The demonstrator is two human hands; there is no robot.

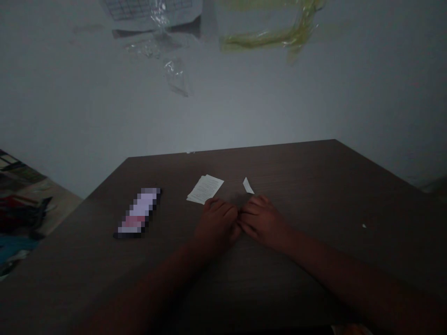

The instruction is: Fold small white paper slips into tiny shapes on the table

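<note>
My left hand [217, 222] and my right hand [262, 220] rest on a dark wooden table [314, 186], fingertips meeting at the middle. Both hands have their fingers curled and pressed together; whatever is between them is hidden in the dim light. Just beyond my left hand lies a small stack of printed white paper slips [205, 189]. A small white paper scrap [248, 185] lies just beyond my right hand.
A phone [138, 213] with a lit screen lies on the table to the left. A tiny white speck [364, 226] sits at the right. The table stands against a pale wall [244, 107] with plastic sheets [268, 32] taped up. Clutter [21, 218] is on the floor at left.
</note>
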